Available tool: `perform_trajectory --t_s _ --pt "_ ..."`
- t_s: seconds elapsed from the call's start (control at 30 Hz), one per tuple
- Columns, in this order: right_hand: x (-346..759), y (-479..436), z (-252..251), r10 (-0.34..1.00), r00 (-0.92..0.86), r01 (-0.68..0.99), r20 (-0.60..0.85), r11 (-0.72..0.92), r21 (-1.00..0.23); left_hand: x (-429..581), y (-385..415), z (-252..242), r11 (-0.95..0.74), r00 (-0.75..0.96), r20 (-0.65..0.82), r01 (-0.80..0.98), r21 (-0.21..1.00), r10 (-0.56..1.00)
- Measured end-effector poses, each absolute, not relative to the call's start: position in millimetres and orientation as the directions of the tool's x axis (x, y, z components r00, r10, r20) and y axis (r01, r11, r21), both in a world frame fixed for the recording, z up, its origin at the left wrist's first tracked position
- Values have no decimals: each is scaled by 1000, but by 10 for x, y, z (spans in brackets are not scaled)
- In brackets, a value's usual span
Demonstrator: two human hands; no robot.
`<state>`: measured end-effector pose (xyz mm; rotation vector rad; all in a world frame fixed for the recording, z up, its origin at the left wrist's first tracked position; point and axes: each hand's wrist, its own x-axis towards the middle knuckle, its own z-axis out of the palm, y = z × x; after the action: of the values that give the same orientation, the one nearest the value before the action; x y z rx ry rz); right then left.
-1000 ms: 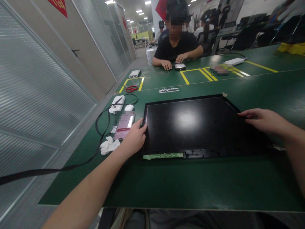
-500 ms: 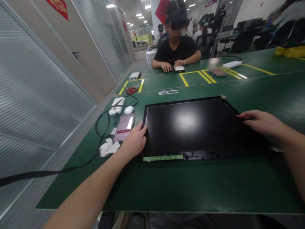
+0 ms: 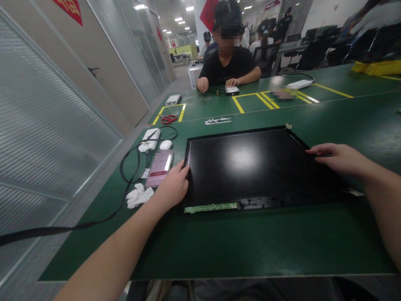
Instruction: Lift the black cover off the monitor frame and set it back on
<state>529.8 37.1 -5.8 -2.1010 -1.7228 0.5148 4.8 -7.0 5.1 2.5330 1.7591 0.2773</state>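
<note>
A large black display panel [image 3: 247,167] lies flat on the green table [image 3: 250,242], with a green circuit strip [image 3: 210,207] along its near edge. My left hand [image 3: 171,187] is curled against the panel's left edge, fingers wrapped on the rim. At the opposite side, my right hand [image 3: 336,158] rests on the right edge with fingers together over the rim. Both hands hold the panel by its sides.
Left of the panel lie a phone [image 3: 159,168], a white crumpled glove [image 3: 138,195], a white mouse [image 3: 166,144], a white box [image 3: 149,139] and a black strap [image 3: 125,175]. Red scissors [image 3: 168,119] and small white parts [image 3: 217,121] lie farther back. A person sits across the table, hands near a small device [image 3: 232,90].
My hands stay on the panel's two sides. The view has shifted slightly. The person across the table has moved one hand a little to the left.
</note>
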Motion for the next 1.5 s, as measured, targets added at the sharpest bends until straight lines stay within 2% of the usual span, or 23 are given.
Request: perform_trajectory --t_s 0.5,0.67,0.8,0.9,1.03,1.17,1.3,1.5 --pt "5202 362 -13 969 235 859 -74 -243 -451 202 -114 140 -243 243 14 968 66 970" --pt "5143 350 1 964 259 873 -66 -263 -410 316 -113 221 -216 217 -65 976 16 974" --pt "5149 332 23 967 243 869 -79 -253 -425 355 -133 219 -184 185 -79 983 23 980" --pt "5174 332 25 972 219 874 -87 -235 -425 298 -140 157 -171 173 -20 982 76 985" --pt "5209 366 -18 978 199 905 -57 -206 -371 182 -107 68 -211 202 63 954 214 977" --pt "5233 391 -42 983 180 925 -45 -184 -333 161 -70 6 -247 229 107 943 221 968" --pt "5220 377 -35 974 211 906 -84 -227 -356 159 -56 -15 -238 214 117 934 265 970" --pt "5233 371 -71 965 259 897 -50 -259 -358 73 -44 12 -185 168 77 874 448 983"
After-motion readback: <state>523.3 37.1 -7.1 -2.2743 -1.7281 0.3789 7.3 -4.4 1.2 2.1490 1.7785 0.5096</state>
